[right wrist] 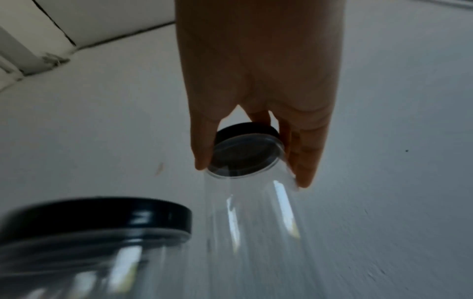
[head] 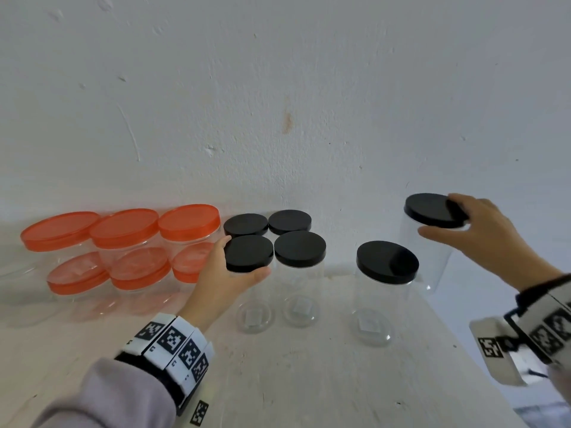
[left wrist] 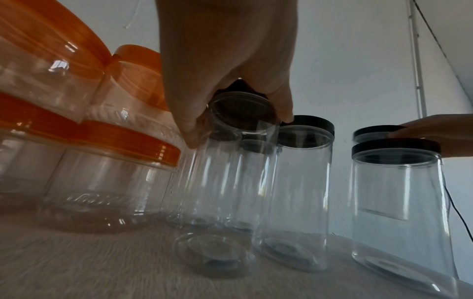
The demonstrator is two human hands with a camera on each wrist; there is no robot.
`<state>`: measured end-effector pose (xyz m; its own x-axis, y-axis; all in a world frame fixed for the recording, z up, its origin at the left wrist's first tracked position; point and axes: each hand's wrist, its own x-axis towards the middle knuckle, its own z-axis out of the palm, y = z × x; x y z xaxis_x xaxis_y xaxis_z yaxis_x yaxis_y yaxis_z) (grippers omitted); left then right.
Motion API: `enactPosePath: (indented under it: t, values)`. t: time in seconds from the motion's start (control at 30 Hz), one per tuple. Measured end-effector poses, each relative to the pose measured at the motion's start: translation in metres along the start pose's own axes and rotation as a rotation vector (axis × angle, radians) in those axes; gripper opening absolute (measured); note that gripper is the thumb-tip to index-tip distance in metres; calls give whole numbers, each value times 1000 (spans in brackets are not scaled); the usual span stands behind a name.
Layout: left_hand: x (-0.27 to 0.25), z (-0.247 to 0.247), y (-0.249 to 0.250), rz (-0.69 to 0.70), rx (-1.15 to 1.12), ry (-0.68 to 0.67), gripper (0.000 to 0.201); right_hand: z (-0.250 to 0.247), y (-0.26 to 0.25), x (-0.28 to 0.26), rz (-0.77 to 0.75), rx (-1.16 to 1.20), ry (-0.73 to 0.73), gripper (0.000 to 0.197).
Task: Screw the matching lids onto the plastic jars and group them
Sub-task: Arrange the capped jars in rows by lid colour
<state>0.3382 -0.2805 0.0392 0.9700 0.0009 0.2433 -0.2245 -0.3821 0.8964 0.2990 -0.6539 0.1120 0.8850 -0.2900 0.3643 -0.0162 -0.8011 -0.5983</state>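
Four tall clear jars with black lids stand grouped at the table's middle. My left hand (head: 243,257) grips the black lid (head: 250,250) of the front-left jar (left wrist: 225,182) from above, thumb on the near side. A fifth black-lidded jar (head: 386,264) stands alone to the right. Further right, my right hand (head: 438,216) grips the lid (head: 431,208) of a sixth tall jar (head: 426,254), which leans. In the right wrist view the thumb and fingers (right wrist: 304,178) straddle that lid (right wrist: 245,131).
Several wide jars with orange lids (head: 123,227) are stacked in two layers at the left against the white wall (head: 278,103). The table's right edge (head: 482,366) runs close under the right-hand jar. A thin black cable (left wrist: 458,218) hangs at the right.
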Motion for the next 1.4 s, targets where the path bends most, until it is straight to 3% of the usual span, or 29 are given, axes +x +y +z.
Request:
enactPosePath:
  t: [0.23, 0.4, 0.53, 0.97, 1.07, 1.23, 1.4]
  values:
    - [-2, 0, 1, 32, -25, -5, 91, 40, -19, 74, -91, 144, -337, 64]
    - [0, 0, -4, 32, -10, 4, 78, 59, -25, 89, -136, 155, -528, 58]
    - [2, 0, -8, 21, 2, 14, 79, 70, -24, 88, -155, 155, -617, 61]
    - [1, -1, -9, 17, 8, 3, 84, 55, -16, 75, -46, 196, -680, 53]
    - [1, -2, -9, 11, 18, 0, 87, 49, -19, 68, -29, 151, -696, 58]
    - [2, -1, -8, 16, 20, -6, 87, 32, -36, 46, -86, -40, -565, 80]
    - [1, -2, -8, 27, 22, -7, 94, 28, -50, 4, -118, -234, -725, 97]
